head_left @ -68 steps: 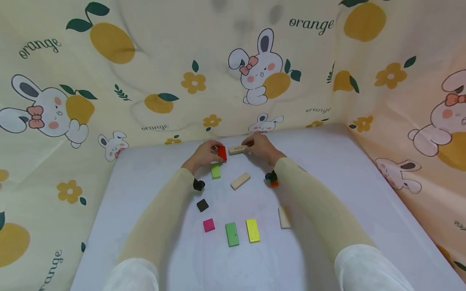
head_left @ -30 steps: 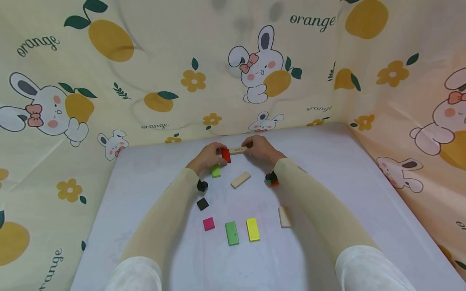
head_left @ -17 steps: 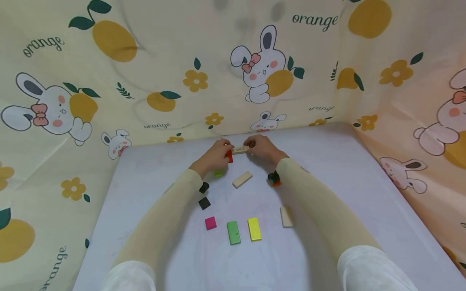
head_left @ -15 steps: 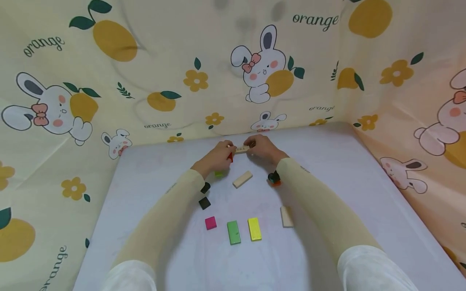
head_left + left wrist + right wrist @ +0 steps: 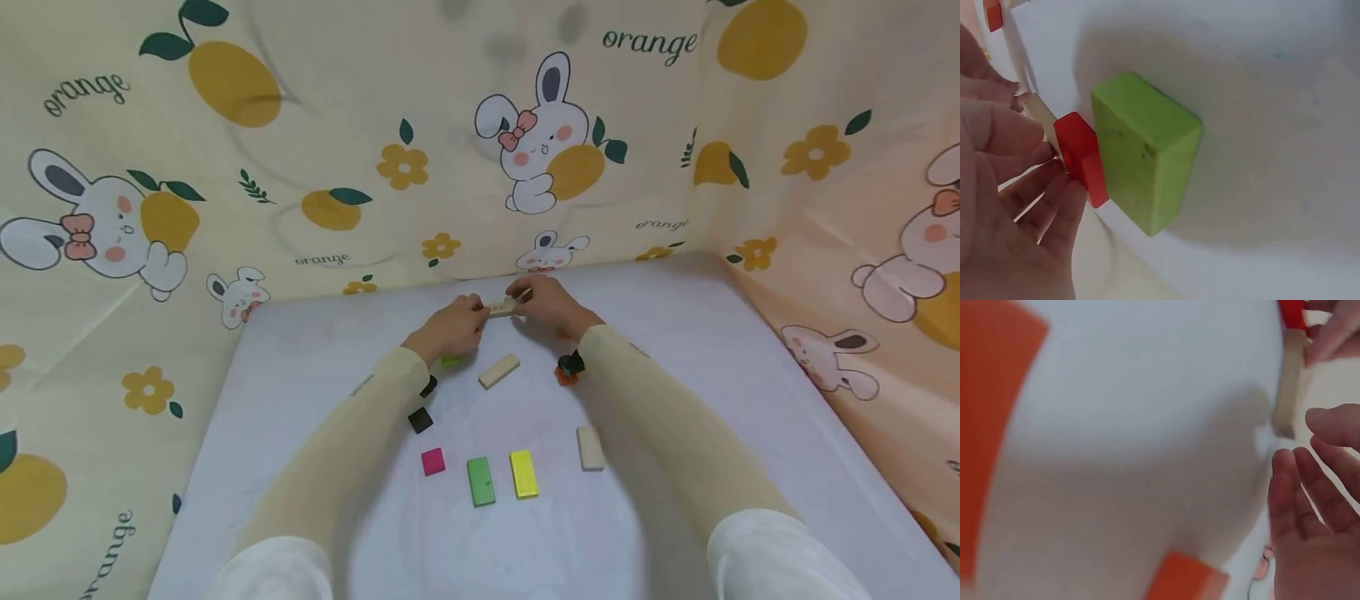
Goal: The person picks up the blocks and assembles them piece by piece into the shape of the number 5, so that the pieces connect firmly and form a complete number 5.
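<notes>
Wooden block (image 5: 501, 309), faintly marked, lies near the far edge of the white table (image 5: 525, 550), between the two hands. At its left end sits a red block (image 5: 1085, 159), hidden from the head view but seen in both wrist views, where the two pieces appear to meet. The left hand (image 5: 453, 327) has its fingertips at the red block and the wooden block's near end, probably to steady the join; whether it pinches either piece I cannot tell. The right hand (image 5: 551, 302) is released, thumb and fingers parted with nothing between them, just beside the wooden block's other end, a placing that would let it serve as a stop against sliding. A lime-green block (image 5: 1141, 144) sits close by the red one, partly under the left hand as seen from the head; touching or not, I cannot say. Well apart, toward the person, lie a pink block (image 5: 432, 462), a green block (image 5: 481, 481) and a yellow block (image 5: 523, 474), spaced so that each could be picked up singly and leaving the hands' working area uncrowded.
</notes>
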A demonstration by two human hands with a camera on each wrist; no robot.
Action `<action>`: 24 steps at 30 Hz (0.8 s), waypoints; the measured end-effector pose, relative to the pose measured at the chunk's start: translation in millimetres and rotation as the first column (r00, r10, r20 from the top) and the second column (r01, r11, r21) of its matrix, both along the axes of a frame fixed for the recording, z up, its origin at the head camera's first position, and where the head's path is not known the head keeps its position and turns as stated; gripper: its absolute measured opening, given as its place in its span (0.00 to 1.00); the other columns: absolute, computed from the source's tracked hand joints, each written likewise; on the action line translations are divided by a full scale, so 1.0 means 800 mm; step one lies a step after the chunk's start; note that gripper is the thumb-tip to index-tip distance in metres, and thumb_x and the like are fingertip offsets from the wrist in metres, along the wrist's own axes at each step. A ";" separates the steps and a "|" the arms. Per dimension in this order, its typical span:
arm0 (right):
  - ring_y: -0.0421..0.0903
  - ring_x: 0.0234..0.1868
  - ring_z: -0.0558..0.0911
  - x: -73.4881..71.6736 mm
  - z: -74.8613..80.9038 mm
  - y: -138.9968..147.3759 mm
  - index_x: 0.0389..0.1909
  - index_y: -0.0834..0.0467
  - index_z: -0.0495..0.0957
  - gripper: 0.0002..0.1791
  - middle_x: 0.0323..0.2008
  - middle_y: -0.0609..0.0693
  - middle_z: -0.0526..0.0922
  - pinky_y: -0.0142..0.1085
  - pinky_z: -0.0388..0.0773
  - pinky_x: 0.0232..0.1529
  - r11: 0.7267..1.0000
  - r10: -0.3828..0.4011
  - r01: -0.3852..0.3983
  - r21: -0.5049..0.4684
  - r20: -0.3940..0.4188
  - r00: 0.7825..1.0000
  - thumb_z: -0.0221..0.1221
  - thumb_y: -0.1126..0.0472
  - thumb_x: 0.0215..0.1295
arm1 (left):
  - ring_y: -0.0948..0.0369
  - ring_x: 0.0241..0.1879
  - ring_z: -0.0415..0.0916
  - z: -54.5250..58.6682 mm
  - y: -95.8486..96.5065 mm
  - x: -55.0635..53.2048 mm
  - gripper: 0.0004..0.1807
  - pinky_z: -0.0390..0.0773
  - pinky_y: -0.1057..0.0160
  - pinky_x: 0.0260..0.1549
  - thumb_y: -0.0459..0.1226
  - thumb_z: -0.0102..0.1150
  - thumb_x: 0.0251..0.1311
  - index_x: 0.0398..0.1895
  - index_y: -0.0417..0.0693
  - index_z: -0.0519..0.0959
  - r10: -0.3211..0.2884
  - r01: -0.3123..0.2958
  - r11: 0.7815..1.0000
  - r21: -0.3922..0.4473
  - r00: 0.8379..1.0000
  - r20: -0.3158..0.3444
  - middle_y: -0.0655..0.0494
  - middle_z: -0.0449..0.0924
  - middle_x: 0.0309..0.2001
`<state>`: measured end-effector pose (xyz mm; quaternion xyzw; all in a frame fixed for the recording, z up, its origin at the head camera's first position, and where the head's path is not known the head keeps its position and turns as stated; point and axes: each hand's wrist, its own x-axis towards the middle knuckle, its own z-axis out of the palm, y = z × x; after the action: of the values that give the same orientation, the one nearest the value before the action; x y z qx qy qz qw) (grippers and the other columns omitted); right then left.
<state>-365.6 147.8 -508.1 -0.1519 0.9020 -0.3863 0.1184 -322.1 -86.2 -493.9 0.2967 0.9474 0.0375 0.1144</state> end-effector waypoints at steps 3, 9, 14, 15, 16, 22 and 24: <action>0.55 0.58 0.83 -0.005 0.006 0.018 0.66 0.61 0.83 0.21 0.61 0.56 0.84 0.48 0.80 0.56 1.000 -0.010 0.010 0.002 -0.031 0.999 0.66 0.65 0.73 | 0.55 0.63 0.67 0.000 0.002 -0.001 0.26 0.74 0.55 0.65 0.39 0.48 0.83 0.79 0.43 0.72 0.004 -0.004 1.000 -0.011 1.000 0.000 0.51 0.70 0.68; 0.57 0.58 0.80 0.005 0.027 0.058 0.65 0.61 0.83 0.21 0.63 0.59 0.83 0.51 0.79 0.58 0.999 -0.044 0.044 0.013 -0.046 0.998 0.67 0.64 0.74 | 0.54 0.65 0.67 -0.002 0.002 -0.003 0.25 0.74 0.55 0.66 0.39 0.50 0.81 0.77 0.43 0.74 0.012 -0.012 1.000 -0.015 1.000 0.006 0.50 0.70 0.69; 0.58 0.58 0.79 0.023 0.031 0.086 0.67 0.60 0.82 0.22 0.62 0.60 0.82 0.52 0.79 0.56 0.997 -0.031 0.032 0.074 -0.022 0.999 0.67 0.62 0.75 | 0.54 0.64 0.67 -0.002 0.001 -0.004 0.24 0.74 0.55 0.66 0.40 0.52 0.81 0.75 0.44 0.76 0.024 -0.024 1.000 0.006 1.000 0.009 0.50 0.70 0.69; 0.58 0.58 0.78 0.027 0.028 0.090 0.67 0.59 0.82 0.22 0.61 0.60 0.82 0.51 0.79 0.55 0.996 -0.026 0.027 0.089 -0.009 1.000 0.66 0.61 0.75 | 0.54 0.65 0.67 -0.002 0.001 -0.004 0.24 0.74 0.55 0.66 0.40 0.52 0.81 0.76 0.44 0.75 0.024 -0.024 1.000 0.003 1.000 0.009 0.50 0.70 0.69; 0.58 0.58 0.78 0.031 0.025 0.095 0.68 0.59 0.82 0.22 0.61 0.59 0.82 0.50 0.79 0.54 0.994 -0.021 0.020 0.104 0.006 1.000 0.66 0.61 0.75 | 0.54 0.65 0.67 -0.001 0.001 -0.003 0.24 0.74 0.55 0.66 0.39 0.52 0.81 0.76 0.44 0.75 0.025 -0.025 1.000 0.004 1.000 0.013 0.50 0.70 0.69; 0.58 0.55 0.76 0.053 0.009 0.110 0.69 0.56 0.82 0.25 0.56 0.57 0.82 0.48 0.78 0.51 0.990 -0.018 0.008 0.142 0.072 0.997 0.68 0.61 0.72 | 0.54 0.65 0.67 0.000 0.000 -0.002 0.26 0.73 0.55 0.67 0.39 0.52 0.82 0.78 0.44 0.73 0.026 -0.026 1.000 0.009 0.999 0.035 0.50 0.70 0.69; 0.57 0.54 0.77 0.057 0.006 0.111 0.68 0.56 0.82 0.26 0.55 0.56 0.83 0.48 0.78 0.52 0.990 -0.016 0.007 0.143 0.065 0.998 0.72 0.60 0.70 | 0.55 0.64 0.67 0.001 0.000 -0.002 0.26 0.73 0.55 0.67 0.39 0.52 0.82 0.79 0.45 0.73 0.033 -0.034 0.999 0.014 0.999 0.036 0.50 0.69 0.69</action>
<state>-320.4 236.6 -503.2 -0.1249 0.9237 -0.3265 0.1565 -323.8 -86.1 -492.9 0.2809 0.9497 0.0518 0.1286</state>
